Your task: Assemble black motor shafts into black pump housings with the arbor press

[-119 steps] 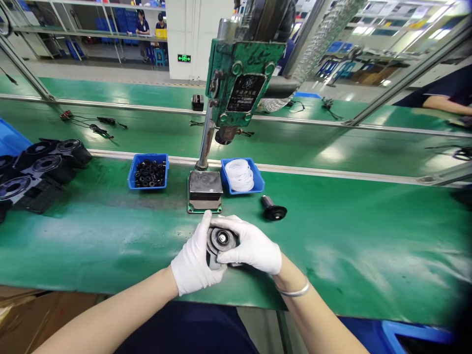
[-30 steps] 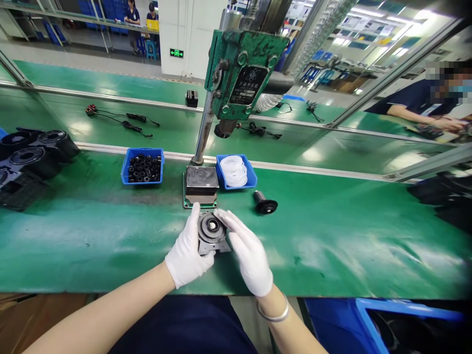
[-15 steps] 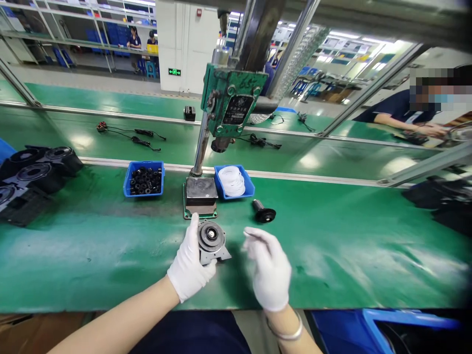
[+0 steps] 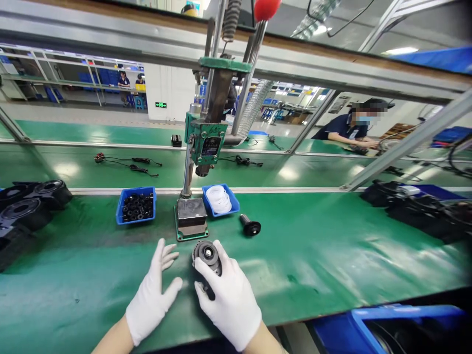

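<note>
A dark round motor-like part [image 4: 206,253] with stepped rings and a small bright centre is gripped by my right hand [image 4: 232,300], in a white glove. The glove covers much of its lower side. To the left, my gloved left hand [image 4: 153,295] is empty, thumb and fingers spread, apart from the part. Just beyond stands a green hand press [image 4: 208,142] with a metal block [image 4: 191,212] on its base. A black shaft with a round flange [image 4: 251,227] lies on the green bench to the right.
Beside the press are a blue bin of small black rings [image 4: 136,221] and a blue bin of white rings [image 4: 236,204]. Black housings [image 4: 33,206] sit far left, more black parts [image 4: 424,211] far right. A blue crate [image 4: 354,324] is at lower right. A co-worker [image 4: 350,128] sits across.
The round part has passed from my left hand to my right hand. My left hand has let go and moved left, opening. The view has tilted upward, showing more of the press.
</note>
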The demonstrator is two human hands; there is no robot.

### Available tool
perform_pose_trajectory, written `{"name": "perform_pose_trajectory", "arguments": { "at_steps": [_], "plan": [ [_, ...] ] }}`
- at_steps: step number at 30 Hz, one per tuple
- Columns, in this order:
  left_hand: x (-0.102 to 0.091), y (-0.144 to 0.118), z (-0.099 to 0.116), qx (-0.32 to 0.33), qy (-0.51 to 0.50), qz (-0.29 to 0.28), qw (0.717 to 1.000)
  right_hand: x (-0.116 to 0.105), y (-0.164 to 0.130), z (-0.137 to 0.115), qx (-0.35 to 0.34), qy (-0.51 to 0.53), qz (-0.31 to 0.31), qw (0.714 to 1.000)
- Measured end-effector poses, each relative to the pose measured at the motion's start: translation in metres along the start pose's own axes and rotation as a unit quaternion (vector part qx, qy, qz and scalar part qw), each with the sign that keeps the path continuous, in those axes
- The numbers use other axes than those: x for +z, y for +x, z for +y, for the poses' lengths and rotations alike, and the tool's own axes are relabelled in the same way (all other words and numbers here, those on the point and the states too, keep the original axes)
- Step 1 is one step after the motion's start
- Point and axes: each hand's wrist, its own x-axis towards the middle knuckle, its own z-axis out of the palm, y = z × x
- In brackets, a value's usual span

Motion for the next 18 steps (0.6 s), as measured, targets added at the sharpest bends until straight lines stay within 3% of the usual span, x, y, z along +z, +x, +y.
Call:
{"name": "perform_pose_trajectory", "arguments": {
  "at_steps": [3, 5, 7, 11, 13, 16, 18],
  "plan": [
    [-0.009, 0.002, -0.005, -0.039, -0.048, 0.066, 0.996, -0.015, 0.009, 0.004, -0.03, 0.028, 0.023, 0.999],
    [-0.009, 0.004, -0.01, -0.058, -0.055, 0.081, 0.994, -0.027, 0.012, 0.007, -0.036, 0.024, 0.058, 0.997],
    [-0.007, 0.007, -0.018, -0.065, -0.037, 0.073, 0.995, -0.032, 0.01, 0.007, -0.029, 0.014, 0.061, 0.998],
    [-0.005, 0.014, -0.045, -0.044, -0.001, 0.05, 0.998, -0.023, 0.004, 0.006, 0.0, 0.001, -0.011, 1.0],
    [-0.006, 0.017, -0.054, -0.034, 0.01, 0.04, 0.999, -0.018, 0.002, 0.006, -0.002, 0.003, 0.01, 1.0],
    [-0.008, 0.016, -0.049, -0.043, 0.025, 0.033, 0.998, -0.014, 0.0, 0.004, -0.008, 0.014, 0.046, 0.999],
    [-0.01, 0.013, -0.034, -0.065, 0.024, 0.032, 0.997, -0.013, -0.003, 0.002, 0.002, 0.018, 0.022, 1.0]
  ]
}}
